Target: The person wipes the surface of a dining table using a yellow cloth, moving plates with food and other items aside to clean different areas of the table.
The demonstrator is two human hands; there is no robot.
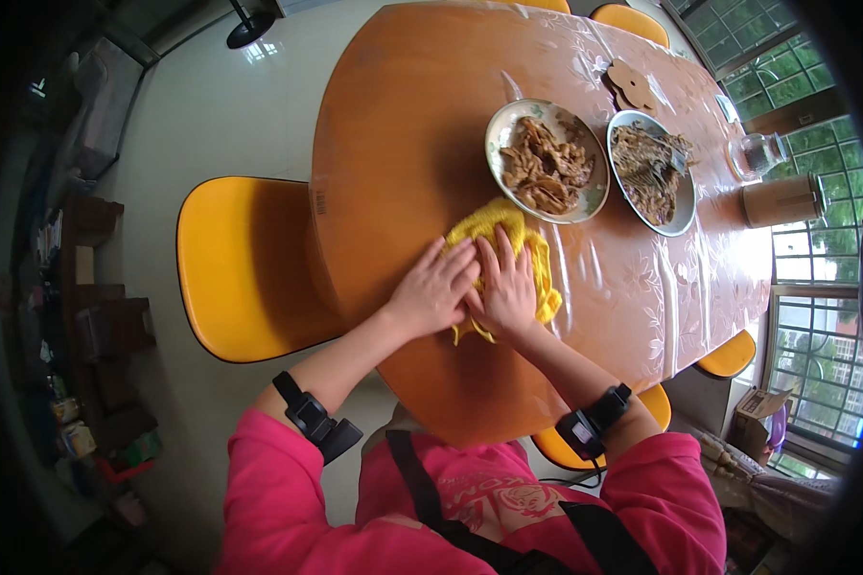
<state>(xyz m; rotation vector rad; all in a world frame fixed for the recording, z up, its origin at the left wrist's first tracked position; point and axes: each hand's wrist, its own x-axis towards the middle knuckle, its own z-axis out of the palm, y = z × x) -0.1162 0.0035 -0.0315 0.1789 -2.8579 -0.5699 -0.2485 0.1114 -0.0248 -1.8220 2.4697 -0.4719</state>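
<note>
A yellow cloth lies bunched on the wooden table, which has a clear patterned plastic cover. My left hand rests on the cloth's left part, fingers pointing up and to the right. Beside it, my right hand presses flat on the cloth with its fingers spread; the two hands touch or nearly touch. Just beyond the cloth stands a round patterned plate of brown sliced food. To its right is an oval white dish holding what looks like cooked fish. The cloth's underside and parts beneath my hands are hidden.
A flower-shaped wooden trivet lies beyond the dishes. A glass jar and a brown canister stand near the window side. One yellow chair is at the table's left; several more surround it. An open cardboard box sits at the lower right.
</note>
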